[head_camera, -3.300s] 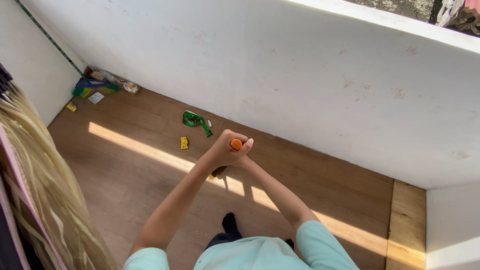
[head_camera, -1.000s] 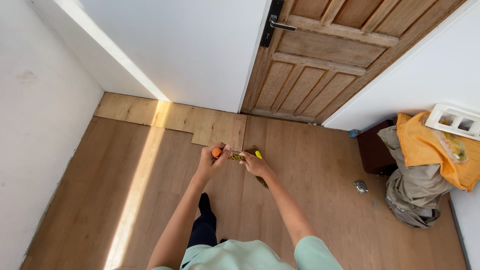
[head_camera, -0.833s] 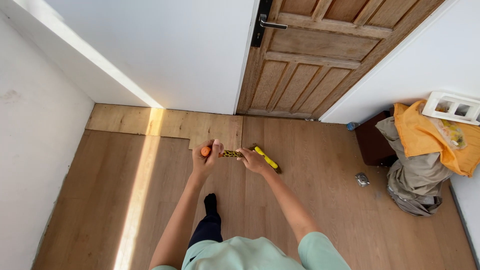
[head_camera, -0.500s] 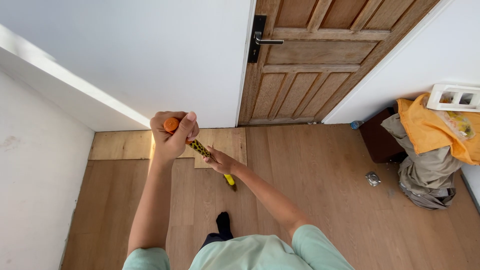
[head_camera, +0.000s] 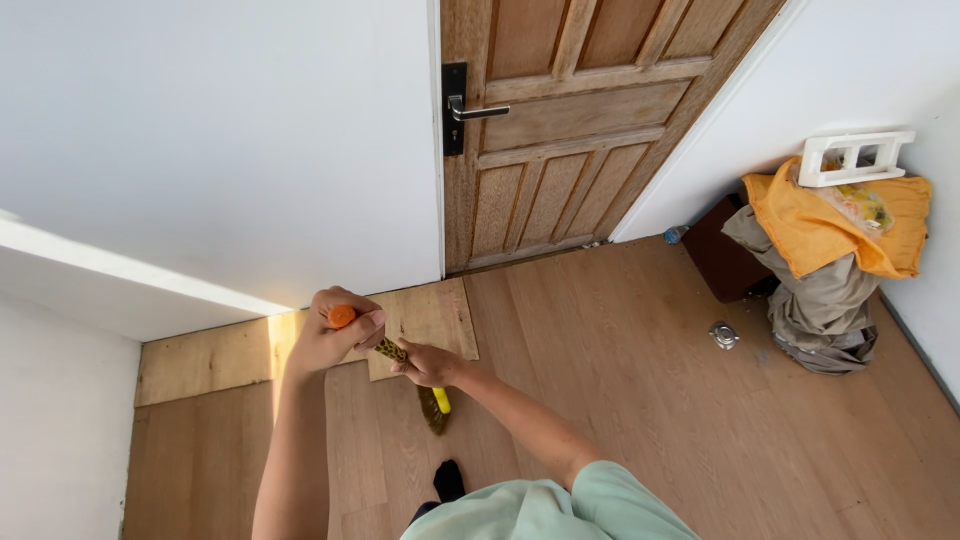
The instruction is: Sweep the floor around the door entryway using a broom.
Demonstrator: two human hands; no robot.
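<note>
Centre of frame: the left hand (head_camera: 335, 335) is clamped around the orange top of the broom (head_camera: 400, 358); the right hand (head_camera: 428, 362) grips lower down, bristles near the floor (head_camera: 620, 380). Short, low strokes probably sweep best.

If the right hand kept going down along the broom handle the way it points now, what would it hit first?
Probably the broom's bristle head just below the right hand, then the wooden floor; depth is hard to judge from above.
</note>
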